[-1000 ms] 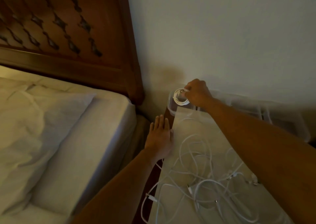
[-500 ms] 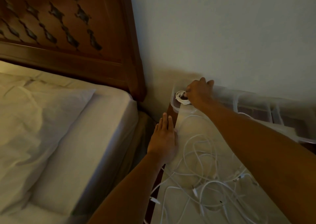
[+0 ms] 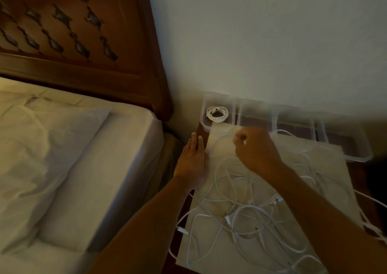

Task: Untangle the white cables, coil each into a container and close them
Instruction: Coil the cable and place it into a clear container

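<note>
At the back left corner of the counter (image 3: 200,130), against the wall, a white coil (image 3: 217,114) lies inside the leftmost container (image 3: 203,124) of a clear, lidless row. The right hand (image 3: 258,153) hovers just in front of that container, over a pale sheet (image 3: 209,244), well clear of the coil. Its fingers (image 3: 240,138) are curled, and a white strand runs up to them, but blur hides whether they pinch it. Loose cables (image 3: 247,208) sprawl tangled across the sheet below the wrist, some trailing off its edges. The left hand (image 3: 191,161) rests flat at the sheet's left edge beside the bed (image 3: 115,158), fingers straight and together, holding nothing.
</note>
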